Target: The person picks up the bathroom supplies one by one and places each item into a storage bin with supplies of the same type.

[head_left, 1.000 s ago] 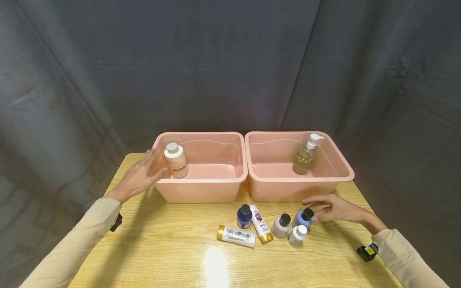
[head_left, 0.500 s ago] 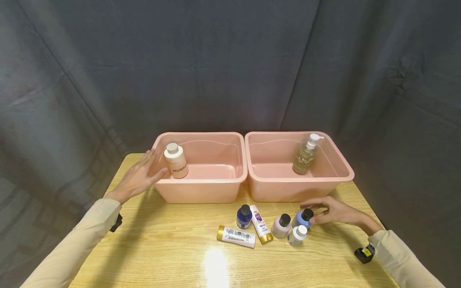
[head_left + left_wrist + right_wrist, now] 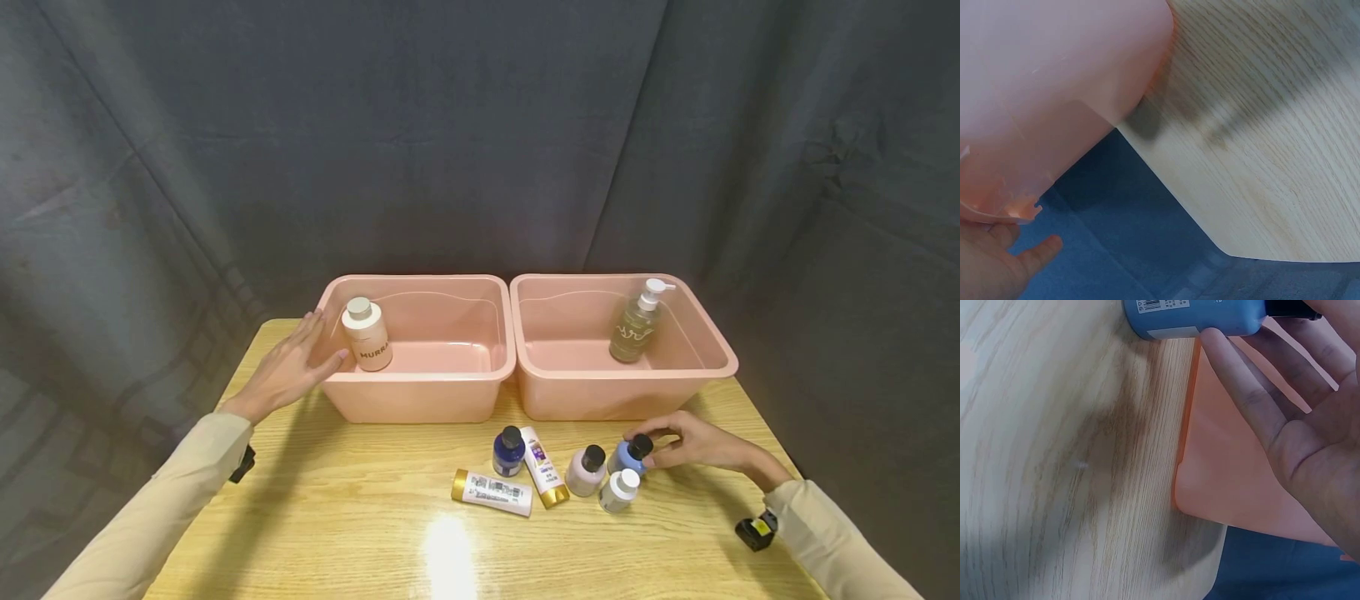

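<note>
My left hand (image 3: 279,377) rests on the left rim of the left pink bin (image 3: 420,398), fingers extended and thumb over the front corner. Just beside the thumb, inside that bin, stands a white bottle (image 3: 369,340) with dark lettering. My right hand (image 3: 697,443) holds a small light-blue bottle (image 3: 622,457) with a black cap, thumb on its near side and fingers behind. In the right wrist view the blue bottle (image 3: 1204,317) shows a barcode label, with the thumb (image 3: 1235,375) against its side. Close in front of it stands a small white bottle (image 3: 619,492).
A green pump bottle (image 3: 632,333) stands in the right pink bin (image 3: 600,398). On the wooden table (image 3: 360,533) are a pale pink bottle (image 3: 585,475), a dark blue bottle (image 3: 507,457) and two gold-capped tubes, one lying crosswise (image 3: 495,492), the other slanted (image 3: 542,458).
My right hand has shifted slightly left and its fingers and thumb have closed in around the light-blue bottle. The left hand has stayed in place.
</note>
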Demonstrator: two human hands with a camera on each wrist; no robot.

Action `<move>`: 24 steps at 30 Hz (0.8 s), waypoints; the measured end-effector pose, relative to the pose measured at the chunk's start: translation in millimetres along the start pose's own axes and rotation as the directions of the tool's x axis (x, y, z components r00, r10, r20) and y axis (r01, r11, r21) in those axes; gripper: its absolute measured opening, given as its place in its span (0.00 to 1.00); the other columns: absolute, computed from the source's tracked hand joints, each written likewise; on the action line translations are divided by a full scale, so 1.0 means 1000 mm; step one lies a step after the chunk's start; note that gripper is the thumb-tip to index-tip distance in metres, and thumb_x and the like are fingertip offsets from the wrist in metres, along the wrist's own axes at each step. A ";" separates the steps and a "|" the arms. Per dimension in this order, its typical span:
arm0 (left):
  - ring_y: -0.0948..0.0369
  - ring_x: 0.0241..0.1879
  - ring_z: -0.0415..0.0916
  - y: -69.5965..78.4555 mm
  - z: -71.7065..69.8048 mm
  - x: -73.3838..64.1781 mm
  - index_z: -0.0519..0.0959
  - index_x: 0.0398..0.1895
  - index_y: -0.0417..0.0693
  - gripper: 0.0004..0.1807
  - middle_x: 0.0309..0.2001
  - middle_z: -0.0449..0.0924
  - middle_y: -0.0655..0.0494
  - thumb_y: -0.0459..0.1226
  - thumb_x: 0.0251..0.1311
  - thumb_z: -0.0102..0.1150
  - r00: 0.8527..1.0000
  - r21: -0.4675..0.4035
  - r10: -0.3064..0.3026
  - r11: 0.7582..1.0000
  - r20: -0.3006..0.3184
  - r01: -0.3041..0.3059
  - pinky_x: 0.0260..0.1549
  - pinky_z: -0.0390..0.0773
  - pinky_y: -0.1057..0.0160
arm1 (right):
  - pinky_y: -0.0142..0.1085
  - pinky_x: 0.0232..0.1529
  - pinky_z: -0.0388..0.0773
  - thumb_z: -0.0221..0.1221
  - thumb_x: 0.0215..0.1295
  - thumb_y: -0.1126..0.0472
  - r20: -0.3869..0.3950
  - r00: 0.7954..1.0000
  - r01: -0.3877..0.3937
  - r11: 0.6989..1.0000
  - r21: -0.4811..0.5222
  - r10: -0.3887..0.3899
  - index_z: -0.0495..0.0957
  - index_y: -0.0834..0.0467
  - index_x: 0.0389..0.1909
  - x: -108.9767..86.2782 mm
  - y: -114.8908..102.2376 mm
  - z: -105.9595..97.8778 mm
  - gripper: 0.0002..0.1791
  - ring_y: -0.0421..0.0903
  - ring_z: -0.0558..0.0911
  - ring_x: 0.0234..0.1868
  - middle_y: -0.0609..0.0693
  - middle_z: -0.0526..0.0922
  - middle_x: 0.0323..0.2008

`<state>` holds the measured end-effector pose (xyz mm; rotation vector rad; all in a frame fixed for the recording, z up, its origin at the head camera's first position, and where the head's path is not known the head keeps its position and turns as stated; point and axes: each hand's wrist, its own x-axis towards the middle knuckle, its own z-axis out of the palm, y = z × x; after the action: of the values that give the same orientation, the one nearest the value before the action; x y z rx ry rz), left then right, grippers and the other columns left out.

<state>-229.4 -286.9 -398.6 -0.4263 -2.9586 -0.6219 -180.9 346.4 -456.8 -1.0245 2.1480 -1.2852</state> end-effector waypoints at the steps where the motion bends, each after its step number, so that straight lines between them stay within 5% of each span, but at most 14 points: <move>1: 0.38 0.74 0.42 0.000 0.000 0.000 0.46 0.79 0.42 0.46 0.79 0.37 0.43 0.61 0.70 0.44 1.000 0.000 -0.002 1.000 0.000 0.002 0.60 0.53 0.26 | 0.39 0.44 0.82 0.62 0.63 0.73 0.002 1.000 0.003 1.000 0.001 -0.003 0.76 0.69 0.57 0.000 0.000 0.000 0.21 0.43 0.81 0.52 0.62 0.82 0.51; 24: 0.39 0.75 0.42 0.001 -0.001 0.000 0.45 0.79 0.44 0.46 0.79 0.37 0.44 0.60 0.70 0.45 1.000 0.001 -0.013 1.000 0.007 0.013 0.60 0.53 0.27 | 0.36 0.52 0.77 0.59 0.67 0.72 -0.016 0.999 0.048 0.996 -0.069 -0.050 0.75 0.69 0.59 -0.002 0.003 -0.001 0.20 0.44 0.81 0.54 0.59 0.82 0.54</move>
<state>-229.1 -286.1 -397.5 -0.4107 -2.9699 -0.6220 -181.2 348.6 -458.8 -1.1039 2.2066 -1.2547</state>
